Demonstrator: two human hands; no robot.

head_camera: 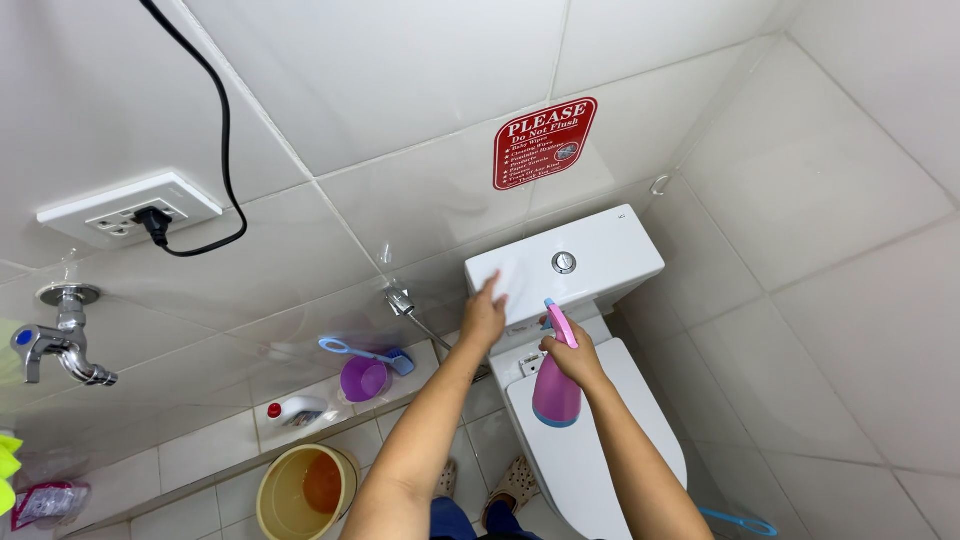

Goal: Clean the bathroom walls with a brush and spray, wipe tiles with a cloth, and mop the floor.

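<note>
Head view: right hand (578,352) fingers closed around pink spray bottle (556,392) neck, above toilet lid (590,460). Left hand (484,312), fingers extended, touches cistern (600,262). Bottle probably light, rigid, possibly slippery; grip neck.

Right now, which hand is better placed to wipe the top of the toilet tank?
Probably the left hand: it is free and already reaches onto the tank lid at its near edge. The right hand is occupied, gripping the pink spray bottle above the closed toilet seat lid.

Bucket (303,492) left of toilet (590,440); cistern (590,262) behind; sign (544,142) above cistern.
</note>
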